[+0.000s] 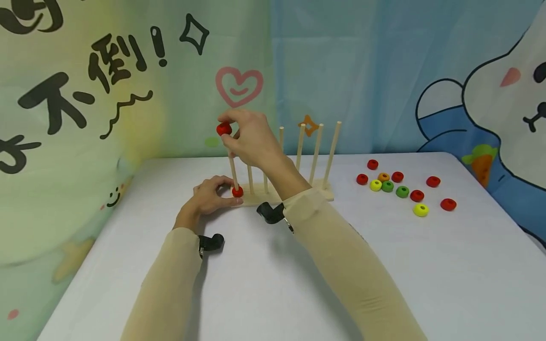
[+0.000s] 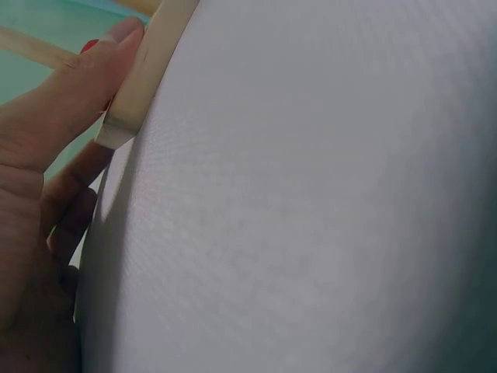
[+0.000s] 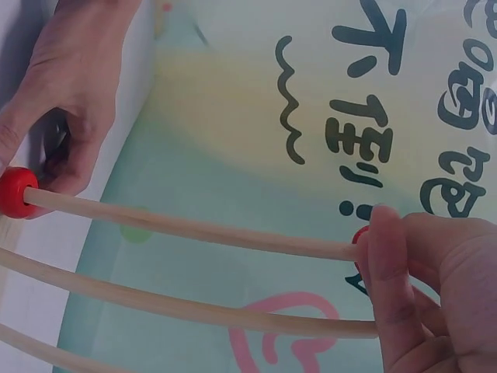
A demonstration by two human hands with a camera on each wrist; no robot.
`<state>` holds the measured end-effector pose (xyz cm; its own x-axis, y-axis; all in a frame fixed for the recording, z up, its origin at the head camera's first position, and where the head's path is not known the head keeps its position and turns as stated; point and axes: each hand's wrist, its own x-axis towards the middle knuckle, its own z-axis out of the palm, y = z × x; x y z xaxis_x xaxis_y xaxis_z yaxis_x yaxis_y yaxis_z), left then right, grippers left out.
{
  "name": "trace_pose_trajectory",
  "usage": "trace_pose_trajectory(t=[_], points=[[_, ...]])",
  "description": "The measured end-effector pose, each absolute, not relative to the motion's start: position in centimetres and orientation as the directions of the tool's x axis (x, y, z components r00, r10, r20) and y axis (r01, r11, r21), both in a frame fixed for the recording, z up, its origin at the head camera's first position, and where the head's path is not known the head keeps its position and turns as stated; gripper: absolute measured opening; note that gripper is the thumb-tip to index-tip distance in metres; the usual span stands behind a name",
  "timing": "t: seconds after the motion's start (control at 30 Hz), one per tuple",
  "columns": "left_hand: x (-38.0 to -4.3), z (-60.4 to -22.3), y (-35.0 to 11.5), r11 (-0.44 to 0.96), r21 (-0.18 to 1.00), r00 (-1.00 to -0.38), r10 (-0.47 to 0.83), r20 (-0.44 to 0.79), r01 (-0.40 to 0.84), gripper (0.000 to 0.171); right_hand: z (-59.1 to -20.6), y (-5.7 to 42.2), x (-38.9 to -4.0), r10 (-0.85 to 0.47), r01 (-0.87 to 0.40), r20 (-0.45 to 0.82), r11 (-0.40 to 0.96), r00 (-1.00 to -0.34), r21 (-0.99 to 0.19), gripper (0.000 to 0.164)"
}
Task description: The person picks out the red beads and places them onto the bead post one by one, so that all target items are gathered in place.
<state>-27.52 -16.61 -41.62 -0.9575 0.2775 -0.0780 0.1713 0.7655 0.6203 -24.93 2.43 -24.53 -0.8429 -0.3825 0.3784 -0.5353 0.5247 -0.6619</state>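
Note:
A wooden peg stand [image 1: 252, 200] with a row of upright pegs stands toward the back of the table. My left hand [image 1: 208, 196] grips the left end of its base, thumb along the front side, as the left wrist view shows with the base [image 2: 141, 87]. One red bead [image 1: 237, 192] sits at the bottom of the leftmost peg. Between thumb and fingers, my right hand [image 1: 252, 138] pinches another red bead [image 1: 223, 129] at the top of that same peg. In the right wrist view the peg's tip meets this bead, which the fingers mostly hide.
Right of the stand, several loose beads lie on the white table [image 1: 384, 265]: red ones [image 1: 448, 204], green ones [image 1: 402, 192], yellow ones [image 1: 421, 210] and an orange one [image 1: 383, 177]. A printed cloth [image 1: 341, 71] hangs behind the table. My right forearm crosses in front of the stand.

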Motion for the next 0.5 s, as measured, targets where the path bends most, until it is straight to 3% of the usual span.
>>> trace_pose_trajectory(t=[0.2, 0.5], points=[[-27.0, -42.1, -16.8, 0.764, 0.625, -0.957, 0.275, -0.094, 0.158, 0.061, -25.0, 2.0, -24.7, -0.424, -0.551, 0.360, 0.539, -0.831, -0.637, 0.035], [-27.4, -41.7, -16.5, 0.751, 0.631, -0.954, 0.296, -0.055, 0.197, 0.059, -24.8, 3.0, -24.0, -0.442, -0.645, 0.472, 0.471, -0.763, -0.602, 0.033]])
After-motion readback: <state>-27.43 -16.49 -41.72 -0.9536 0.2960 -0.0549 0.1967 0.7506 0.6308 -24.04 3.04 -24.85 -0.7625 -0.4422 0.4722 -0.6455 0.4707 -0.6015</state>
